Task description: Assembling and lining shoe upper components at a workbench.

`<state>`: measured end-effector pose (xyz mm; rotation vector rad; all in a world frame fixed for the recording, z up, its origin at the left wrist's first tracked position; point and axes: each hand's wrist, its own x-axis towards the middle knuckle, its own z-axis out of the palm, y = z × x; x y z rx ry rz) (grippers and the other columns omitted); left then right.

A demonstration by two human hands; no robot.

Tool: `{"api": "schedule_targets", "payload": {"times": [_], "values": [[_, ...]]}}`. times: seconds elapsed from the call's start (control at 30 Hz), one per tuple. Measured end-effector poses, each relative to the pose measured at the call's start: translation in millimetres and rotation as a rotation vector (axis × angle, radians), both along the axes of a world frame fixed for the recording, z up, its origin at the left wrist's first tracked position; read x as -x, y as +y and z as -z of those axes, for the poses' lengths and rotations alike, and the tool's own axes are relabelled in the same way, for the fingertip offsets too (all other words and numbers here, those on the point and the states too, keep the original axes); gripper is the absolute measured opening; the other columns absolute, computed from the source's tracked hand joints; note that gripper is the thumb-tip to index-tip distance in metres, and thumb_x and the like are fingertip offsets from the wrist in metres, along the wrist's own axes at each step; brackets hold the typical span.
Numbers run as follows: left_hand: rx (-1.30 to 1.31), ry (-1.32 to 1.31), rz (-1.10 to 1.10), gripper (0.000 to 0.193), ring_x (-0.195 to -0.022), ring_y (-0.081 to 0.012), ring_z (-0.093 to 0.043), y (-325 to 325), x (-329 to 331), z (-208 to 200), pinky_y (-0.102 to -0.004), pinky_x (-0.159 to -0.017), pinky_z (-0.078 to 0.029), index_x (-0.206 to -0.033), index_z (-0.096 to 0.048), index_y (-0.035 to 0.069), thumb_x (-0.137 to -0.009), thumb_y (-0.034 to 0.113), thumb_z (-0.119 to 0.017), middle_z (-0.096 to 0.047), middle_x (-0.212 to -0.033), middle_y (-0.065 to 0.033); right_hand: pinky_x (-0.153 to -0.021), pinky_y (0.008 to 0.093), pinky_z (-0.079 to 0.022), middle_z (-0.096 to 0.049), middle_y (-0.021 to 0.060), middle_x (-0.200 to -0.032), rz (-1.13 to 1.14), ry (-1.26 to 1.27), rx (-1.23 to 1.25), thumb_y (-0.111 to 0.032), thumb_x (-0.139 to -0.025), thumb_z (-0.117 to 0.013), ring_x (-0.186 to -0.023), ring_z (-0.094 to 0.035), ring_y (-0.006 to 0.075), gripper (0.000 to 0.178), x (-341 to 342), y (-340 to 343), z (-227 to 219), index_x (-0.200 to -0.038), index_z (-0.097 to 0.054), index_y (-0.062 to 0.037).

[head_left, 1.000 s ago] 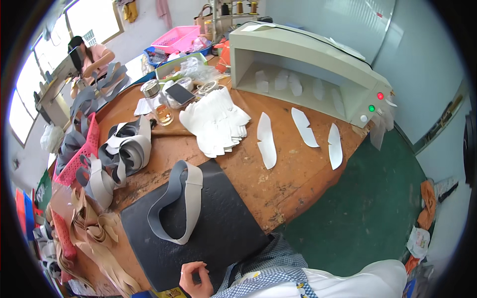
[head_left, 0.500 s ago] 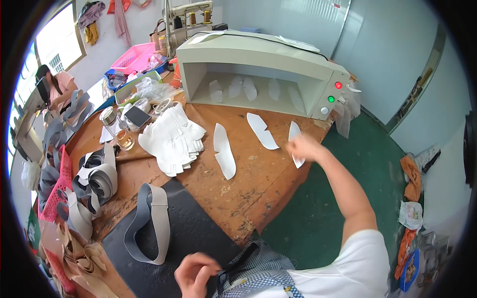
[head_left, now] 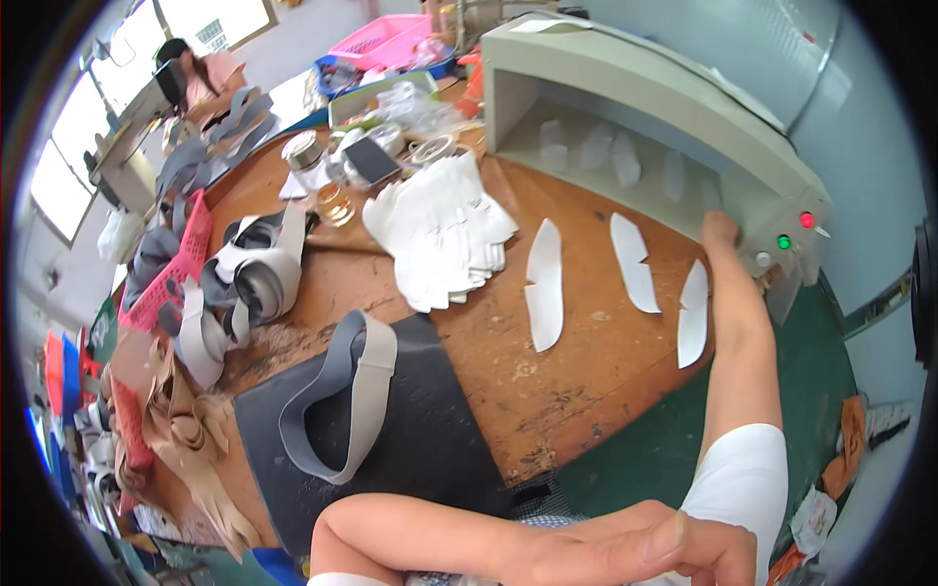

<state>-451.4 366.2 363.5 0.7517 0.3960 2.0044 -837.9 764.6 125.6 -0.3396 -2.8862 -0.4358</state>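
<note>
My right hand (head_left: 720, 230) reaches into the right end of the pale box-shaped heater (head_left: 650, 83). Its closed fingers are at the near end of a thin white cut piece (head_left: 711, 193) lying inside; the fingertips are partly hidden. Low in the picture, my left hand (head_left: 645, 549) crosses in front of my body with loosely bent fingers, and nothing shows in it. On the table before the heater lie three white notched pieces: a left one (head_left: 545, 285), a middle one (head_left: 635, 264) and a right one (head_left: 692, 314) beside my right forearm.
A fanned pile of white pieces (head_left: 440, 234) covers the table's middle. A grey band loop (head_left: 366, 400) rests on a black mat (head_left: 430, 469). Leftward are more grey bands (head_left: 264, 278), a pink basket (head_left: 181, 264) and a glass jar (head_left: 334, 203). A person (head_left: 200, 83) sits far left.
My right hand has moved from the rightmost table piece into the heater. My left hand has swung rightward across my body. The view has turned left.
</note>
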Motion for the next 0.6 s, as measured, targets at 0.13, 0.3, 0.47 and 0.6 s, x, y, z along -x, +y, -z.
{"api": "schedule_targets", "payload": {"times": [0.13,0.3,0.47,0.6], "values": [[-0.079,0.029,-0.137,0.089,-0.081,-0.0164,-0.058,-1.8,8.9,12.2,-0.0262,-0.078,-0.042,-0.093,-0.065,-0.007,-0.088,0.075,-0.032,-0.065,-0.088,-0.0106,-0.082,0.0445,-0.054,-0.067,0.0148,-0.102,-0.087,0.024,-0.137,-0.014,-0.092,-0.044,-0.096,-0.066,0.0337,0.024,24.7,34.0,10.2,-0.099,-0.067,-0.0080],[-0.043,0.065,-0.372,0.074,-0.085,-0.0238,-0.058,-26.4,-5.1,46.1,-0.0335,-0.080,-0.043,-0.096,-0.063,-0.007,-0.094,0.062,-0.037,-0.064,-0.092,-0.0155,-0.082,0.0451,-0.054,-0.066,0.0159,-0.106,-0.025,-0.003,-0.082,-0.014,-0.091,-0.049,-0.099,-0.065,0.0353,0.020,34.9,17.8,22.3,-0.100,-0.066,-0.0072],[0.162,0.139,-0.550,0.056,-0.094,-0.0301,-0.059,-66.2,-37.9,91.6,-0.0383,-0.085,-0.044,-0.100,-0.063,-0.008,-0.099,0.046,-0.045,-0.064,-0.099,-0.0179,-0.081,0.0460,-0.054,-0.066,0.0145,-0.104,-0.102,-0.006,-0.196,-0.015,-0.091,-0.051,-0.098,-0.065,0.0354,0.018,44.8,61.4,37.4,-0.102,-0.063,-0.0087],[1.401,0.730,-1.412,0.018,-0.084,-0.0251,-0.065,-100.0,-70.8,130.8,-0.0337,-0.072,-0.052,-0.094,-0.067,0.003,-0.077,-0.003,-0.071,-0.067,-0.089,-0.0107,-0.079,0.0459,-0.054,-0.066,0.0147,-0.103,-0.180,0.094,-0.248,-0.012,-0.092,-0.047,-0.097,-0.065,0.0348,0.019,71.1,94.8,51.1,-0.103,-0.062,-0.0094]]}}
